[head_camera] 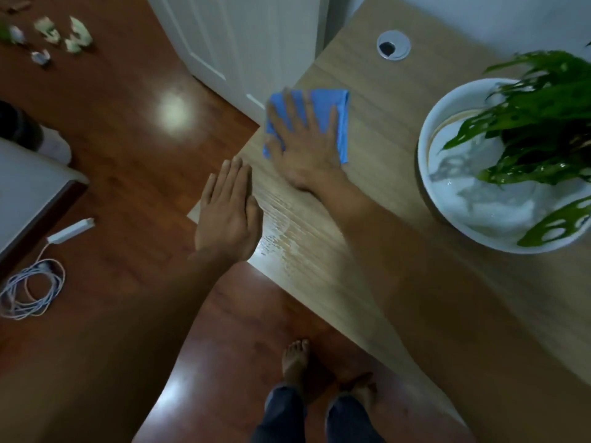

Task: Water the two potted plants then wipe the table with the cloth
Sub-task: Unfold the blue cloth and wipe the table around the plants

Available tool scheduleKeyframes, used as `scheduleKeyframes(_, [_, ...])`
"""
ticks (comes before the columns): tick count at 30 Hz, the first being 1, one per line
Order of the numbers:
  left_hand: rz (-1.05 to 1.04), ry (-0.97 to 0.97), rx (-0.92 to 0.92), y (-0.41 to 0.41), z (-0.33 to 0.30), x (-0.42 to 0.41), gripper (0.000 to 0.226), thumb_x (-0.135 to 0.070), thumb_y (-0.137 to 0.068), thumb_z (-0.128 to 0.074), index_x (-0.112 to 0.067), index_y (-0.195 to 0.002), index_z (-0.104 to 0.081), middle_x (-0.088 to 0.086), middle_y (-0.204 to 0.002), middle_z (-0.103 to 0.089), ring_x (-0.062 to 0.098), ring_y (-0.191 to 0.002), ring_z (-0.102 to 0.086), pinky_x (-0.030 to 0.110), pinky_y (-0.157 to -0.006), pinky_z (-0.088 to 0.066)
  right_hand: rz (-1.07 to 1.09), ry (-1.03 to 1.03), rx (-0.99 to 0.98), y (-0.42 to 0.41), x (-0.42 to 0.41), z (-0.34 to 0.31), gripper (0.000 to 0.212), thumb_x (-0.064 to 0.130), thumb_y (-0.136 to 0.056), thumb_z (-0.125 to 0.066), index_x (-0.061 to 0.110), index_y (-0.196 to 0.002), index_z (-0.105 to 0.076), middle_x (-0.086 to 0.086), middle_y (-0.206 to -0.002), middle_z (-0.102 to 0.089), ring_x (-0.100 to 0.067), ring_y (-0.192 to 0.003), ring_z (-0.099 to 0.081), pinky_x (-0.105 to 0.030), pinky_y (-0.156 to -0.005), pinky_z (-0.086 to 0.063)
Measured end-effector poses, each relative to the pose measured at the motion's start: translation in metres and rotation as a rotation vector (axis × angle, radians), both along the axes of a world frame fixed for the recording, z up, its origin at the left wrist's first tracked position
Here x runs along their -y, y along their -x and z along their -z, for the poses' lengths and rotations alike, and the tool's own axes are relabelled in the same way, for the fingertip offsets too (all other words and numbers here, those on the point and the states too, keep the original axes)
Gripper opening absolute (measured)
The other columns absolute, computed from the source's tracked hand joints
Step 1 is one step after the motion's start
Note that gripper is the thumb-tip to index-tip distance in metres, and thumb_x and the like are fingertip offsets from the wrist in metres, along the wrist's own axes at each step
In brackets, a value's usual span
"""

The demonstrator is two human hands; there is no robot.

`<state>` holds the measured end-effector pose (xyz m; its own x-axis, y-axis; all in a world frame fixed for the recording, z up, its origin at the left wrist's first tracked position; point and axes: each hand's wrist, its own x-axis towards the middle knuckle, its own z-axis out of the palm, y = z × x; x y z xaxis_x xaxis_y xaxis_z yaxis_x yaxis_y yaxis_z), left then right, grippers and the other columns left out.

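Observation:
A folded blue cloth (334,102) lies on the light wooden table (399,174) near its left edge. My right hand (307,145) presses flat on the cloth, fingers spread. My left hand (228,212) hovers flat at the table's near-left corner, fingers together, holding nothing. A streaky wet sheen (281,228) shows on the wood between the two hands. At the right stands a white round pot (454,199) with a green plant (537,123); only this one pot is in view.
A round cable grommet (393,45) sits in the table's far part. White doors (243,43) stand behind the table. On the reddish floor lie a white charger with coiled cable (35,282) and small scattered objects (60,33). My bare feet (297,362) are below the table edge.

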<state>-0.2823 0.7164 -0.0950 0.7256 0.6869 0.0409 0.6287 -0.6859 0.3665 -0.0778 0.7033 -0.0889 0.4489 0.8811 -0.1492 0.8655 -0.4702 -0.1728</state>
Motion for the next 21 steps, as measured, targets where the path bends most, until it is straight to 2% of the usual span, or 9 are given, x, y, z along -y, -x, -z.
scheduleKeyframes(5, [-0.007,0.087,0.058,0.000,-0.012,0.002,0.064,-0.024,-0.097,-0.028,0.000,-0.157,-0.033,0.018,-0.167,-0.030,0.030,-0.158,-0.020,0.045,-0.130,-0.011,-0.263,-0.067,0.047,0.072,0.129,0.000,0.057,0.054,-0.108,-0.024,0.037,-0.163,-0.022,0.008,-0.172,-0.018,-0.024,-0.160,-0.014,-0.066,-0.122,-0.008])
scheduleKeyframes(8, [-0.007,0.157,0.052,-0.001,-0.020,0.006,0.065,-0.026,-0.095,-0.027,-0.001,-0.154,-0.036,0.020,-0.166,-0.030,0.033,-0.157,-0.020,0.048,-0.130,-0.011,-0.171,-0.098,0.082,0.052,0.200,0.005,0.055,0.053,-0.106,-0.036,0.037,-0.159,-0.035,0.008,-0.168,-0.030,-0.023,-0.157,-0.024,-0.065,-0.123,-0.011])
scheduleKeyframes(10, [0.016,0.138,0.048,0.000,-0.022,0.008,0.062,-0.026,-0.096,-0.029,-0.001,-0.152,-0.037,0.020,-0.165,-0.032,0.034,-0.157,-0.022,0.048,-0.129,-0.013,0.016,-0.016,0.083,0.023,0.194,0.003,0.059,0.056,-0.107,-0.028,0.037,-0.162,-0.023,0.006,-0.172,-0.018,-0.025,-0.159,-0.015,-0.065,-0.123,-0.005])
scheduleKeyframes(12, [0.013,0.129,0.048,0.000,-0.023,0.013,0.060,-0.028,-0.100,-0.031,-0.001,-0.153,-0.037,0.020,-0.165,-0.032,0.032,-0.157,-0.023,0.048,-0.129,-0.016,0.239,0.026,0.042,0.010,0.155,-0.002,0.063,0.057,-0.105,-0.014,0.036,-0.164,-0.008,0.006,-0.174,-0.001,-0.025,-0.161,0.000,-0.066,-0.122,0.003])
scheduleKeyframes(14, [-0.007,0.132,0.058,-0.003,-0.024,0.021,0.059,-0.030,-0.104,-0.031,-0.002,-0.156,-0.035,0.019,-0.166,-0.031,0.030,-0.157,-0.023,0.047,-0.129,-0.019,0.293,0.029,-0.007,0.018,0.114,-0.009,0.064,0.056,-0.104,-0.011,0.035,-0.164,-0.002,0.007,-0.174,0.006,-0.026,-0.160,0.008,-0.068,-0.121,0.007])
scheduleKeyframes(17, [0.001,0.117,0.102,-0.011,-0.029,0.034,0.059,-0.035,-0.108,-0.030,-0.001,-0.156,-0.036,0.019,-0.165,-0.033,0.029,-0.157,-0.024,0.045,-0.128,-0.020,0.009,0.032,0.001,0.064,0.111,-0.012,0.062,0.051,-0.105,-0.015,0.036,-0.164,-0.010,0.006,-0.174,0.001,-0.028,-0.160,0.006,-0.069,-0.120,0.004])
scheduleKeyframes(19, [0.000,0.117,0.111,-0.015,-0.032,0.042,0.059,-0.036,-0.108,-0.031,-0.001,-0.156,-0.037,0.019,-0.165,-0.034,0.030,-0.156,-0.026,0.044,-0.128,-0.020,-0.196,0.010,0.042,0.094,0.159,-0.012,0.057,0.051,-0.106,-0.023,0.035,-0.161,-0.027,0.005,-0.173,-0.014,-0.027,-0.161,-0.005,-0.068,-0.121,-0.002])
scheduleKeyframes(21, [0.015,0.123,0.093,-0.020,-0.034,0.053,0.061,-0.038,-0.107,-0.032,-0.002,-0.156,-0.037,0.019,-0.165,-0.034,0.031,-0.156,-0.027,0.044,-0.127,-0.022,-0.230,-0.048,0.055,0.100,0.229,-0.004,0.054,0.053,-0.107,-0.028,0.038,-0.158,-0.033,0.007,-0.169,-0.027,-0.024,-0.159,-0.017,-0.065,-0.123,-0.009])
